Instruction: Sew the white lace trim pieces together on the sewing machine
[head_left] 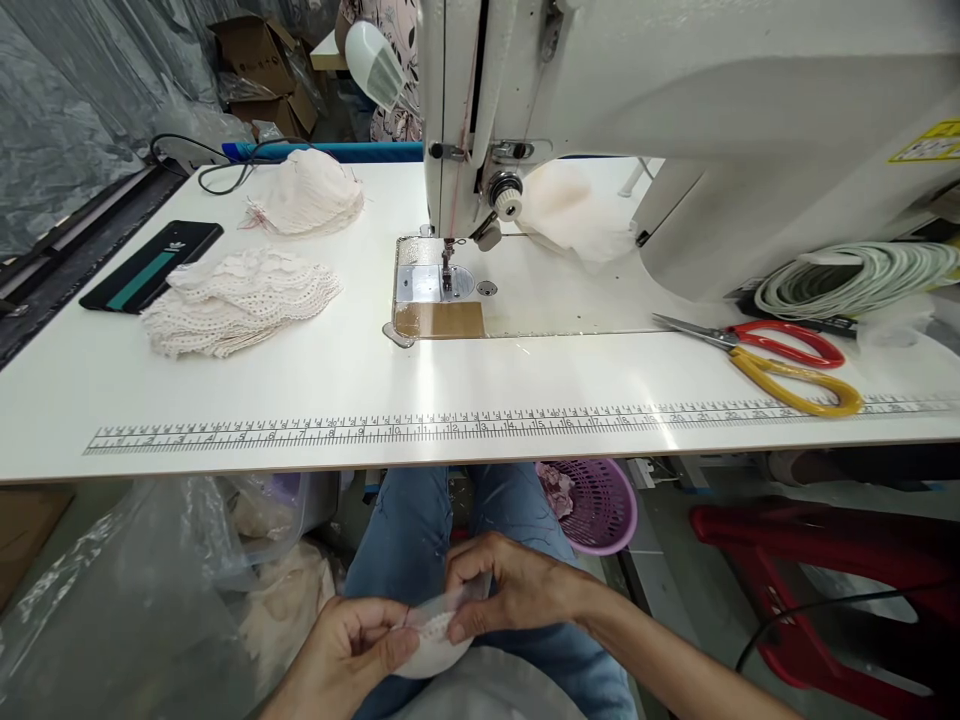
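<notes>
Over my lap, below the table edge, my left hand (pixel 360 645) pinches one side of a small white fabric piece (pixel 435 650) with a strip of lace on it. My right hand (pixel 502 590) grips the other side between thumb and fingers. The piece curves like a shallow cup, and its far edge looks sheer. Beyond my hands stands a white sewing machine (pixel 457 120), its presser foot (pixel 448 270) over the metal plate. Left of the machine lie a stack of pale lace pieces (pixel 240 300) and a heap of pale pink fabric pieces (pixel 307 190).
A dark phone (pixel 154 265) lies at the table's left. Red-and-yellow scissors (pixel 780 360) rest at the right, near a coil of pale cord (pixel 855 280). A printed ruler (pixel 480 428) runs along the front edge. Below are a purple basket (pixel 600 510) and a red stool (pixel 810 580).
</notes>
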